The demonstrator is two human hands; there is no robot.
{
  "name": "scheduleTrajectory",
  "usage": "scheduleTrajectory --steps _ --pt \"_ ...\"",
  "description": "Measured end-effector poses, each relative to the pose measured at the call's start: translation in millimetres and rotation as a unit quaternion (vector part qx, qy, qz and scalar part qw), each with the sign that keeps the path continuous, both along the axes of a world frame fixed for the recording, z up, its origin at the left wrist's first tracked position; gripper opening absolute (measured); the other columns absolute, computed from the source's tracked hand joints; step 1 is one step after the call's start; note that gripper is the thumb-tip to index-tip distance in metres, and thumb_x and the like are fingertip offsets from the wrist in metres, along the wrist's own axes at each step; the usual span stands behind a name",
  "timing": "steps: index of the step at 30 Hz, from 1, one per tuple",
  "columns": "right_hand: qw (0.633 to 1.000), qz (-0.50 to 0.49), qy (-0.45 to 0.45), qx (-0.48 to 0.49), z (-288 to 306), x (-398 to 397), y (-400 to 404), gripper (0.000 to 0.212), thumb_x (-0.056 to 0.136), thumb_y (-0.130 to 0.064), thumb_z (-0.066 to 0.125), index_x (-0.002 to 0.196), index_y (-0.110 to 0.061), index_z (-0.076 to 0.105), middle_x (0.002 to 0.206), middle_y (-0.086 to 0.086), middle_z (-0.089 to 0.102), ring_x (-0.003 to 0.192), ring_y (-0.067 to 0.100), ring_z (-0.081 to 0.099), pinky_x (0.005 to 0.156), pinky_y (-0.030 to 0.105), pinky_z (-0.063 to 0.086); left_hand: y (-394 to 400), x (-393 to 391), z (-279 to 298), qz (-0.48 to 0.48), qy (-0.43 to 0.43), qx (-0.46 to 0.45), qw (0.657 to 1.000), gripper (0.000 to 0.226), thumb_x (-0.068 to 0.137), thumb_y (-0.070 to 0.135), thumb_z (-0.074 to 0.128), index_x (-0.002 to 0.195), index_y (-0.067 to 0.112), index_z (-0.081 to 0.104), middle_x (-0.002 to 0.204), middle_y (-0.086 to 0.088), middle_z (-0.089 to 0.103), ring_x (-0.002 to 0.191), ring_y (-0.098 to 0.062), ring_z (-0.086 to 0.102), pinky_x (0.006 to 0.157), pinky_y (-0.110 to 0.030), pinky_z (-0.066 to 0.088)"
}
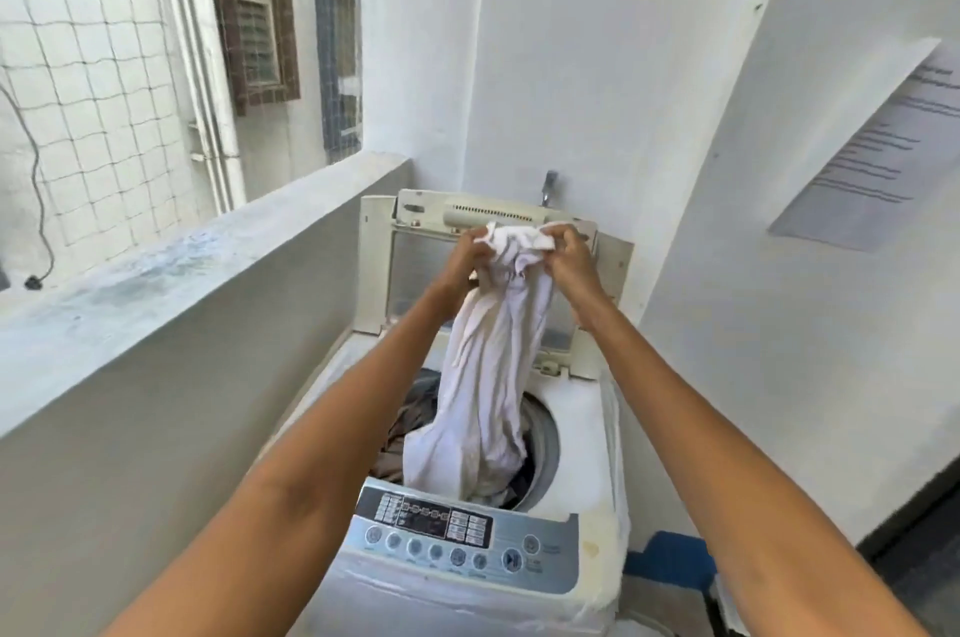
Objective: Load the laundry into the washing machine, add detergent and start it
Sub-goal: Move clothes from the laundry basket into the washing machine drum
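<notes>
White-walled balcony, netted opening to the left, grey parapet ledge [171, 267] alongside; top-loading washing machine [582, 434] tucked in the corner, lid [379, 267] standing up at the back. Both hands raised high over the tub: left hand [470, 254] and right hand [566, 254], fingers clenched on the bunched top of a long white garment [493, 356]. Garment hanging straight down, lower end already in the drum [545, 434] on a heap of darker laundry [410, 418]. Loading step, by the look of it, well short of detergent and start. Risks from here: cloth dropped in one tall column, likely to pile on the near side and slump over the rim towards the control panel [457, 532]; a trailing edge caught under the lid at closing; a lopsided load. Better fed down loosely and spread around the drum. No detergent in view
</notes>
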State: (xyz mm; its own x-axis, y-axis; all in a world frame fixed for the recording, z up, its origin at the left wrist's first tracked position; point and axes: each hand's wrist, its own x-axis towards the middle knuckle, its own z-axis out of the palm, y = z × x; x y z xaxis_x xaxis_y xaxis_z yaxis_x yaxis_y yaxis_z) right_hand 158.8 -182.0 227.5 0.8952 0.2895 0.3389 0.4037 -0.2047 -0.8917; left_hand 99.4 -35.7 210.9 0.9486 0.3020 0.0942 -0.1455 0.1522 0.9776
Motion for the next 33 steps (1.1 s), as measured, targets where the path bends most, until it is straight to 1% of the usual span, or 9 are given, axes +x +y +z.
scheduleTrajectory --steps 3,4,6,8,10,14,19,29,33 --pt "0.981 0.047 -0.025 -0.186 -82.9 6.3 9.9 0.022 0.087 -0.004 0.052 0.106 -0.012 0.06 0.11 0.004 0.064 0.101 0.02 0.058 0.086 0.034 0.043 14.5 8.8 -71.9 -0.029 0.069 0.172 0.982 0.037 0.068 0.032 0.058 0.099 0.012 0.059 0.083 0.001 0.063 0.073 0.001 0.061 0.066 -0.019 0.049" --pt "0.959 0.081 -0.022 -0.272 -110.1 10.7 12.4 0.024 0.087 -0.005 0.052 0.108 -0.013 0.061 0.113 0.007 0.065 0.104 0.024 0.06 0.087 0.035 0.044 17.2 11.4 -94.1 -0.04 0.115 0.24 0.963 0.052 0.065 0.039 0.06 0.108 0.01 0.058 0.096 -0.006 0.065 0.089 -0.006 0.064 0.079 -0.024 0.05" --pt "0.862 0.181 -0.004 -0.473 -151.2 19.0 16.9 0.026 0.088 -0.014 0.054 0.112 -0.013 0.063 0.117 0.009 0.064 0.108 0.028 0.059 0.09 0.036 0.045 22.2 13.0 -134.4 -0.108 0.268 0.415 0.863 0.072 0.083 0.039 0.058 0.142 0.007 0.033 0.141 -0.02 0.042 0.131 -0.027 0.043 0.108 -0.037 0.034" --pt "0.751 0.264 0.046 -0.603 -179.1 24.8 21.8 0.029 0.088 -0.029 0.056 0.108 -0.01 0.065 0.115 0.008 0.065 0.108 0.029 0.06 0.092 0.037 0.047 31.4 13.8 -179.6 -0.154 0.38 0.534 0.74 0.069 0.097 0.038 0.044 0.151 0.012 0.009 0.157 -0.016 0.015 0.144 -0.031 0.02 0.116 -0.04 0.02" --pt "0.759 0.229 0.06 -0.607 -194.4 31.3 25.7 0.033 0.091 -0.042 0.053 0.094 -0.011 0.065 0.103 0.007 0.066 0.101 0.026 0.061 0.082 0.034 0.047 38.3 15.8 -209.5 -0.167 0.443 0.563 0.678 0.068 0.097 0.046 0.036 0.151 0.017 0.007 0.158 -0.016 0.006 0.145 -0.034 0.012 0.116 -0.049 0.018" --pt "0.875 0.069 -0.017 -0.48 -233.7 48.7 30.9 0.029 0.094 -0.03 0.05 0.116 -0.011 0.052 0.12 0.012 0.054 0.111 0.031 0.055 0.083 0.036 0.045 43.2 26.7 -242.6 -0.073 0.387 0.613 0.685 0.062 0.099 0.042 0.034 0.151 0.018 0.01 0.157 -0.017 0.006 0.145 -0.033 0.011 0.114 -0.055 0.017" --pt "0.807 0.199 0.11 -0.545 -313.2 45.7 39.8 0.079 0.088 -0.044 0.059 0.15 -0.036 0.011 0.159 0.01 0.001 0.145 0.035 0.009 0.114 0.049 0.024 45.6 38.6 -295.7 -0.157 0.397 0.561 0.709 0.062 0.098 0.034 0.037 0.151 0.03 0.003 0.158 -0.014 -0.004 0.147 -0.03 0.0 0.115 -0.054 0.015" --pt "0.758 0.205 0.108 -0.609 -412.1 31.9 67.8 0.071 0.098 -0.015 0.039 0.151 -0.035 -0.004 0.157 0.008 -0.021 0.146 0.037 -0.011 0.115 0.057 0.013 54.5 56.5 -393.8 -0.271 0.577 0.455 0.622 0.076 0.094 0.054 0.036 0.146 0.038 -0.017 0.155 -0.005 -0.028 0.145 -0.029 -0.02 0.116 -0.058 0.008" --pt "0.752 0.207 0.086 -0.62 -412.3 40.4 74.6 0.071 0.098 -0.013 0.037 0.15 -0.034 -0.006 0.157 0.009 -0.023 0.145 0.037 -0.011 0.114 0.059 0.012 48.9 65.6 -394.8 -0.241 0.584 0.456 0.627 0.075 0.096 0.05 0.038 0.146 0.039 -0.018 0.154 0.0 -0.032 0.145 -0.026 -0.021 0.112 -0.067 0.008"
